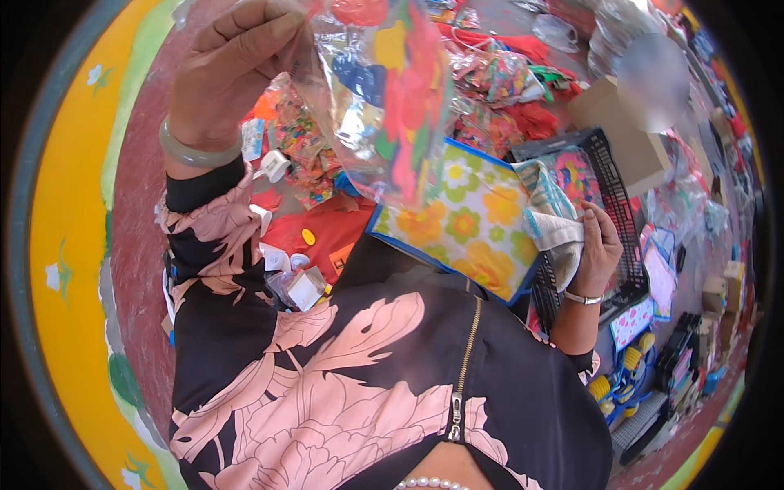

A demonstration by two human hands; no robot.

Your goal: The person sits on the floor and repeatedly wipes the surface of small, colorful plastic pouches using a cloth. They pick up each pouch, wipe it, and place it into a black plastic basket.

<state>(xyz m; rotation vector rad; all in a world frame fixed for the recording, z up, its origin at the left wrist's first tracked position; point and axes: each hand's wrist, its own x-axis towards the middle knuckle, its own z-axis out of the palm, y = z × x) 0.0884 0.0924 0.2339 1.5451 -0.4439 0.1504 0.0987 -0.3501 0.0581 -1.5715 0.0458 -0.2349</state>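
Observation:
My left hand (237,69), raised at the upper left, is closed on the top of a clear plastic bag (343,106). Flat pieces in red, green, yellow and blue, possibly balloons, fill it. The bag hangs in front of me, over the far edge of a blue-edged sheet (461,224) with yellow and green flowers, which lies across my lap. On the right, my right hand (598,245) grips a white and teal striped cloth (555,233). The cloth hangs over the sheet's right edge, beside a black plastic crate (608,163).
More clear bags of colourful pieces (306,143) lie ahead of me. On the left, a red cloth (322,233) holds small white boxes and a yellow oval piece. A cardboard box (625,135) stands behind the crate. Yellow and blue items (629,371) sit at the lower right.

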